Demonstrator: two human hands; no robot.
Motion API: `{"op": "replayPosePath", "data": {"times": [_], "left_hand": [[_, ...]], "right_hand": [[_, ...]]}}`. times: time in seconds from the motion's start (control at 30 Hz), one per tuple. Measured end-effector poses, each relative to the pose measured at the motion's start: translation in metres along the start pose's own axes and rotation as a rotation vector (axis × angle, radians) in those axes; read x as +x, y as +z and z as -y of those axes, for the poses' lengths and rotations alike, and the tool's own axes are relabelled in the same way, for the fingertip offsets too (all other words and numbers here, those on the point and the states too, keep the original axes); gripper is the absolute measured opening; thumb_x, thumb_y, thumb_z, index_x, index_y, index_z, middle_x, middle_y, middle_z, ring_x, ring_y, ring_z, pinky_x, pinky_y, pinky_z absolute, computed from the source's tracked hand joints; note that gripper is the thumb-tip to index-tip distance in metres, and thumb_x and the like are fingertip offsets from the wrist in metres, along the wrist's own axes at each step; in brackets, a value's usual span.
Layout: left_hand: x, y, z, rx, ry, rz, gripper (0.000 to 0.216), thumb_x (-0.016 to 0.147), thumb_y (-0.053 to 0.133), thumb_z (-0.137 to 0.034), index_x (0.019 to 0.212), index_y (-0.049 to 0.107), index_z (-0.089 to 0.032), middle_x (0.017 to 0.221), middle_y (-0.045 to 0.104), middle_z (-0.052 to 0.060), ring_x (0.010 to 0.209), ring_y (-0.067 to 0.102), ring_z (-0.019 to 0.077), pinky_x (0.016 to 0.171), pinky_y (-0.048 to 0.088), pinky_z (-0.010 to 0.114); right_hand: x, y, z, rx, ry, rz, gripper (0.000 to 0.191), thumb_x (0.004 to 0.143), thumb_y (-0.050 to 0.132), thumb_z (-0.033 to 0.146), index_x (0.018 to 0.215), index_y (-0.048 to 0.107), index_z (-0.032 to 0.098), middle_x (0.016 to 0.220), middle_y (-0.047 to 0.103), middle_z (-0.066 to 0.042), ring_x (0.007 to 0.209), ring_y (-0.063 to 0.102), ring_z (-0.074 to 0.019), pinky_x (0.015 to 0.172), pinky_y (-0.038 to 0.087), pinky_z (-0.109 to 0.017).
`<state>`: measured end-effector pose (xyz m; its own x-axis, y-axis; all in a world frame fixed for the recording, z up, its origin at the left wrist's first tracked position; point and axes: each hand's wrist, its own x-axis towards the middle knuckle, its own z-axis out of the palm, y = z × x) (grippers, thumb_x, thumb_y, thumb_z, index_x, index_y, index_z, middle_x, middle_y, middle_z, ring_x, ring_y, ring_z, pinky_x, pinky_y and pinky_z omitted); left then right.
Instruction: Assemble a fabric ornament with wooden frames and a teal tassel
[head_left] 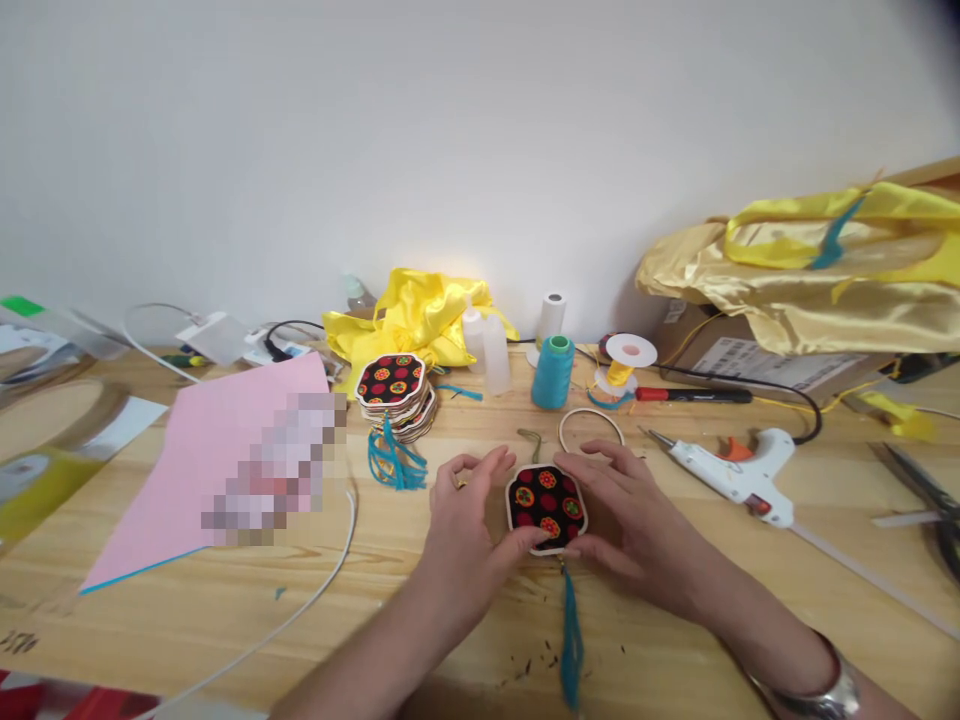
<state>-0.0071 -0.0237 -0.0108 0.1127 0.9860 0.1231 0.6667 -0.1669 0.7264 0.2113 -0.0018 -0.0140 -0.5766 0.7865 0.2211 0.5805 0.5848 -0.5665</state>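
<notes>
A flat ornament [547, 507] with scalloped corners lies on the table, its black fabric face patterned in red and yellow flowers inside a pale rim. From its lower edge hangs a teal tassel [571, 640], and a thin olive cord loop [531, 443] sticks out at the top. My left hand [472, 520] rests its thumb on the lower face, while its other fingers stand apart beside the left edge. Curled round the right edge, my right hand [637, 520] grips the ornament between thumb and fingers. A pale ring [591, 430] lies just behind, partly covered by my right hand.
Similar ornaments [391, 385] are stacked at back left. A teal thread cone [553, 373], a spool [628, 362] and white bottles [495, 355] stand behind my hands. Rightward lie a hot glue gun [735, 475] and scissors [922, 500]. Pink sheet [180, 470] and white cable [315, 595] lie left.
</notes>
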Motion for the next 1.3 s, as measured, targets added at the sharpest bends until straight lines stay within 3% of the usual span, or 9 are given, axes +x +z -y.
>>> {"op": "replayPosePath", "data": {"times": [0.27,1.3], "left_hand": [[0.0,0.0005,-0.0013,0.087,-0.029,0.15,0.095,0.053,0.075,-0.06,0.132,0.043,-0.018,0.13,0.05,0.016,0.119,0.035,0.0342,0.099,0.032,0.052],[-0.0005,0.0034,0.0012,0.279,0.035,0.174,0.078,0.071,0.065,-0.055,0.136,0.035,-0.023,0.131,0.055,0.009,0.122,0.034,0.0326,0.095,0.026,0.049]], "right_hand": [[-0.0001,0.003,-0.0022,-0.007,0.0,0.035,0.068,0.08,0.064,0.038,0.139,0.031,0.028,0.134,0.047,-0.008,0.127,0.029,-0.03,0.101,0.035,-0.052],[0.0025,0.0049,0.0007,-0.037,0.027,0.029,0.067,0.077,0.068,0.037,0.134,0.036,0.026,0.129,0.053,-0.006,0.124,0.028,-0.0303,0.1,0.032,-0.047]]}}
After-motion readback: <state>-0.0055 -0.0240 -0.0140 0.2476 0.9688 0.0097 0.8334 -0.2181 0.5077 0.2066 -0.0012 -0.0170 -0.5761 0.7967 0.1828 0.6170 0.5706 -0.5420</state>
